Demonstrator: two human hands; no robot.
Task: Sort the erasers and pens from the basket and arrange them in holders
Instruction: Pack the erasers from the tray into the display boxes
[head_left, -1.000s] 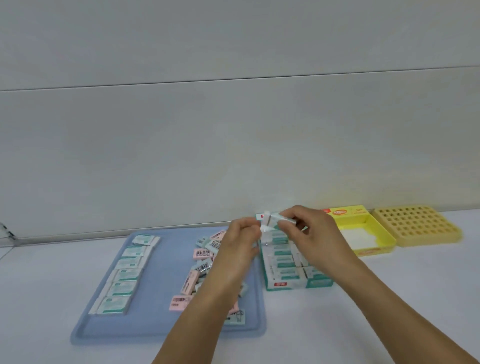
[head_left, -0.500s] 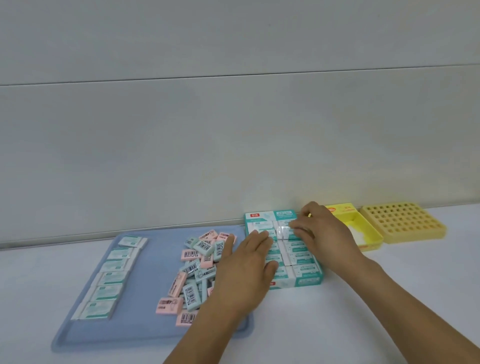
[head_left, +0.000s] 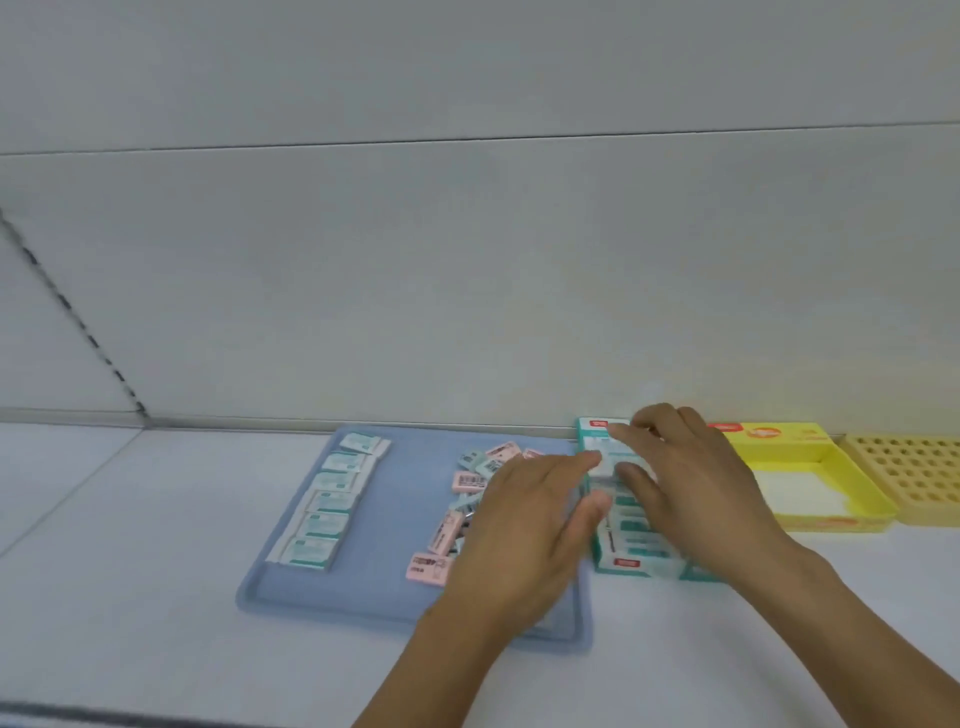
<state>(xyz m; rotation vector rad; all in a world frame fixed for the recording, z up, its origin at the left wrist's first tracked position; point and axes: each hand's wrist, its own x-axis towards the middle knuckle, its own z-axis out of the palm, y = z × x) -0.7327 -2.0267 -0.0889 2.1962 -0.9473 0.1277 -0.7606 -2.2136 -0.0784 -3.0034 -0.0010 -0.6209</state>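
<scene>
On the blue tray (head_left: 363, 587) at lower left of centre, a neat column of green-sleeved erasers (head_left: 332, 499) lies along its left side, and a loose heap of pink and green erasers (head_left: 467, 499) right of it is not yet sorted. The left hand (head_left: 524, 530) hovers flat over that heap, fingers straight and released, while the right hand (head_left: 685, 483) rests extended fingers on the erasers packed into the green box (head_left: 634, 561), gripping nothing that shows. Further right the yellow box (head_left: 800, 488) and yellow holed holder (head_left: 914, 473) look unfilled, and no pens show, so I judge the task about half done.

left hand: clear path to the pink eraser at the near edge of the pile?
Probably yes. The left hand hovers open over the pile on the blue tray, and the pink eraser lies uncovered just beside it, toward the tray's front. Nothing lies on top of it; the right hand is busy at the green box.
</scene>
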